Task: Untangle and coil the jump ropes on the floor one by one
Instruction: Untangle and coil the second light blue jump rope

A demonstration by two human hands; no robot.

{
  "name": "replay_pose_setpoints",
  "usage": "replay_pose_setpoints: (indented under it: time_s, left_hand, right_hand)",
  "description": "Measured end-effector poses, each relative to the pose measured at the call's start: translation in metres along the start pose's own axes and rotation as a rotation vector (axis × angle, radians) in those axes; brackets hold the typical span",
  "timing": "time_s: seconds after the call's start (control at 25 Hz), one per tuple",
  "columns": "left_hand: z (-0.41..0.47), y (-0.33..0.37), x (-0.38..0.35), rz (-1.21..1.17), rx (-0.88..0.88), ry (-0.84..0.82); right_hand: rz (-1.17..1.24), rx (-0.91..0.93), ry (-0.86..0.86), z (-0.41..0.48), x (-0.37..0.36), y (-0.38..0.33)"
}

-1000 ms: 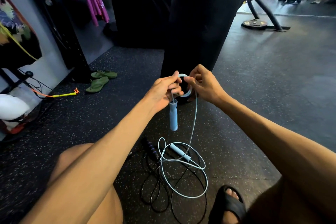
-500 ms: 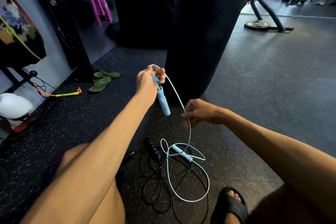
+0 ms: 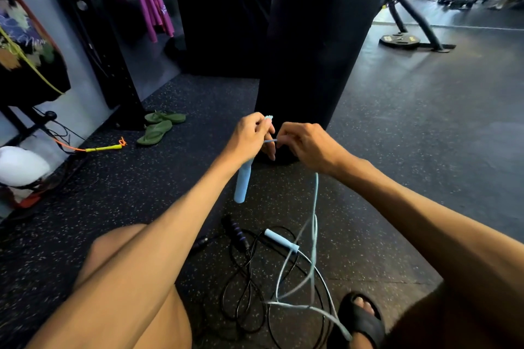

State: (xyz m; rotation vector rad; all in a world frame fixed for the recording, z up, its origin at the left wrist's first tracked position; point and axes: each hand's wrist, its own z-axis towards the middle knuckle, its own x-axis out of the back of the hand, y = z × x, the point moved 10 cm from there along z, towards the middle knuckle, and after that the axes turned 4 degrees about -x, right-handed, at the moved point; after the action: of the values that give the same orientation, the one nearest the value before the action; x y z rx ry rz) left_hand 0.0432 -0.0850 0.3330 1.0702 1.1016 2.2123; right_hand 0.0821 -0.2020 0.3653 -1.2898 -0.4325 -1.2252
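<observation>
My left hand (image 3: 251, 136) grips the top of a light blue jump rope handle (image 3: 243, 183), which hangs down below my fist, with small coils of blue cord showing above my fingers. Close beside it, my right hand (image 3: 304, 144) pinches the light blue cord (image 3: 314, 224), which runs down to the floor. The second blue handle (image 3: 282, 240) lies on the floor among loose blue loops. A black jump rope (image 3: 246, 286) with a dark handle (image 3: 235, 231) lies tangled under and beside the blue cord.
A black punching bag (image 3: 320, 37) hangs right behind my hands. Green flip-flops (image 3: 158, 127) and a yellow-orange rope (image 3: 99, 148) lie at the left by a black rack (image 3: 96, 37). My knees and sandaled foot (image 3: 361, 317) frame the ropes. Speckled rubber floor (image 3: 425, 127) stretches to the right.
My right hand has risen from low on the cord to meet my left hand, bringing a new length of cord up. The cord loops on the floor have shifted and shrunk.
</observation>
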Motion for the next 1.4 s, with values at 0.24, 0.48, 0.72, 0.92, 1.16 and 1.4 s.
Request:
replay_pose_setpoints:
  time_s: [0.24,0.48,0.72,0.92,1.16,1.4]
  left_hand:
    - [-0.017,0.0,-0.039,-0.361,0.203,-0.279]
    - [-0.029,0.013,-0.052,-0.866,0.355,-0.48]
    - [-0.008,0.018,-0.024,-1.325,0.295,-0.254]
    - [0.006,-0.01,0.018,-1.392,0.3,0.172]
    - [0.004,-0.011,0.042,-0.47,0.106,0.334]
    - [0.002,-0.004,0.016,0.123,0.0,0.09]
  right_hand:
    - [0.001,-0.058,0.152,0.005,0.028,0.014]
    - [0.192,-0.305,0.169,0.007,0.026,0.052]
    - [0.546,-0.507,-0.07,-0.009,-0.02,0.071]
    - [0.374,-0.502,-0.437,-0.03,-0.064,0.073]
    - [0.307,-0.355,-0.416,-0.022,-0.067,0.043]
    - [0.065,-0.142,-0.233,-0.002,-0.033,0.016]
